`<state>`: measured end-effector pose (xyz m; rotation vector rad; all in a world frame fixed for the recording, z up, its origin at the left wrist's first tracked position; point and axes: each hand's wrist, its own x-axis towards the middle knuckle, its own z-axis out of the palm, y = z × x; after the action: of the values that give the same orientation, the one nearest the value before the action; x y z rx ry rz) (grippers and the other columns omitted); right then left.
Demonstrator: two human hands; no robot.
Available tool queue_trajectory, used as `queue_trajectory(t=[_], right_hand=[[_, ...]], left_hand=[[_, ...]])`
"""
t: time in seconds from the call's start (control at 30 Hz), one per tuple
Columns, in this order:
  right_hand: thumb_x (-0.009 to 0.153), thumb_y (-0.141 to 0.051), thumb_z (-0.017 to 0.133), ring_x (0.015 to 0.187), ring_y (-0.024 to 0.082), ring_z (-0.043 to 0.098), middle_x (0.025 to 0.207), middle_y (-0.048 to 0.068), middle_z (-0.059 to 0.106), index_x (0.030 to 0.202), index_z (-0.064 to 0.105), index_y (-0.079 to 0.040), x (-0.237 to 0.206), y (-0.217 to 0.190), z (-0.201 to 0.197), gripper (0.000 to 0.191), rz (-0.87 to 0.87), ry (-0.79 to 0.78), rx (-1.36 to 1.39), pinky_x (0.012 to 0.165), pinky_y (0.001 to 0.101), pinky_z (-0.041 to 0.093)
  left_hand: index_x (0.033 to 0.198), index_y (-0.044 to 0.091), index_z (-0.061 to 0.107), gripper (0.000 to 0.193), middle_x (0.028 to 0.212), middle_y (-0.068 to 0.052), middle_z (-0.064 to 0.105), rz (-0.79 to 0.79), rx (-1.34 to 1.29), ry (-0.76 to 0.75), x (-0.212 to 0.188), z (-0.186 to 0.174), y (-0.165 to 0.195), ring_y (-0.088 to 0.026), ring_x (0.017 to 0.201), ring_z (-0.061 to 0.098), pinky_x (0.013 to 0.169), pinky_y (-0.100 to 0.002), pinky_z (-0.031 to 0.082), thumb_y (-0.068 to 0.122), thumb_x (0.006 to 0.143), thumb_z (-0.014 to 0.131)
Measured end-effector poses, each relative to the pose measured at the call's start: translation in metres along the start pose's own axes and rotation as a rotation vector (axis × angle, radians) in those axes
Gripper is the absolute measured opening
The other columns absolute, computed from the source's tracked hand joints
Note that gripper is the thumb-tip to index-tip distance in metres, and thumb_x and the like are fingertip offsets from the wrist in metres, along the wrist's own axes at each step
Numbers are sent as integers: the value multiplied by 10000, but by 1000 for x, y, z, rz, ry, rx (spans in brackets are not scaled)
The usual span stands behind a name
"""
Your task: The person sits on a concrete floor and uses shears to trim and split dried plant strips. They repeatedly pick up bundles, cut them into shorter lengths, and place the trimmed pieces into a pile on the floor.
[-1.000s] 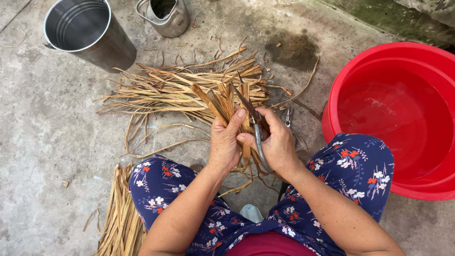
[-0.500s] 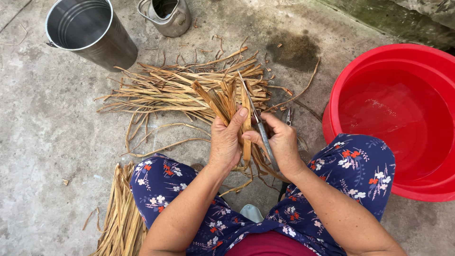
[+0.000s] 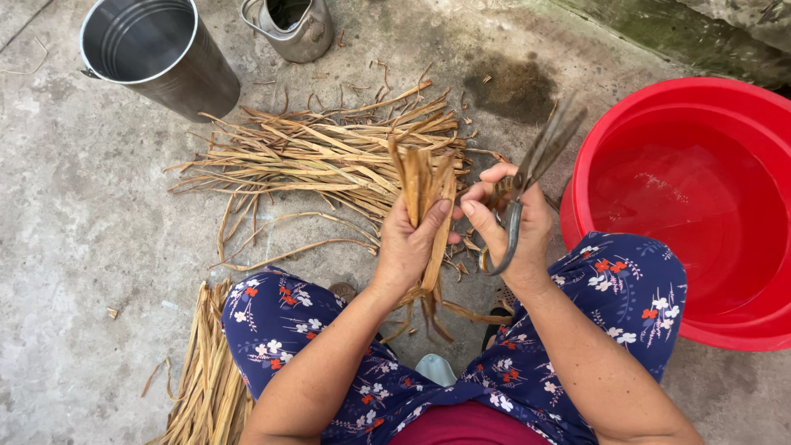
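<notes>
- Strips (image 3: 427,194): a small bunch of dry, tan plant strips is standing upright in the left hand (image 3: 405,247), above the knees, loose tails hanging down below the fist.
- Handling, as a guess: light, thin and fibrous, bending easily but likely cracking or splitting if folded hard; edges may be rough. Best taken around the middle of the bunch, where the fist is sitting now, so the ends are not fanning out.
- Left hand is wrapping fully closed around the bunch, thumb pressing across the front.
- Right hand (image 3: 515,235) is gripping scissors (image 3: 527,177) by the loop handles, fingers curled tight through them; the blades are pointing up and to the right, nearly together, just beside the bunch but not cutting into it.
- Pile (image 3: 321,156) of the same strips is lying spread on the concrete ahead of the hands; another heap (image 3: 206,371) is lying by the left knee.
- Red basin (image 3: 684,198) holding water is sitting right beside the right knee.
- Metal bucket (image 3: 156,53) and a small metal can (image 3: 292,29) are standing well beyond the pile.
</notes>
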<state>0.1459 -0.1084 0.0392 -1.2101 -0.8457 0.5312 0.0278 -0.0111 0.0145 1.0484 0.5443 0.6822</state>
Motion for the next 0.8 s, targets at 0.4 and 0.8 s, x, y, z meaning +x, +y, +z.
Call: queue_trajectory(t=[0.4, 0.8], right_hand=[[961, 6, 740, 962, 87, 674, 1063, 43, 693, 1296, 541, -68, 10, -8, -6, 397, 74, 6, -18, 846, 228, 562], [920, -7, 780, 920, 74, 645, 1005, -2, 649, 1259, 574, -83, 13, -18, -16, 403, 137, -19, 13, 802, 219, 546]], left_hand=[[1423, 82, 476, 551, 1153, -44, 667, -38, 208, -133, -1, 8, -10, -112, 981, 669, 777, -273, 605, 69, 925, 710], [1200, 4, 652, 376, 979, -37, 707, -297, -268, -140, 13, -27, -25, -116, 811, 660, 695, -244, 548, 230, 935, 793]])
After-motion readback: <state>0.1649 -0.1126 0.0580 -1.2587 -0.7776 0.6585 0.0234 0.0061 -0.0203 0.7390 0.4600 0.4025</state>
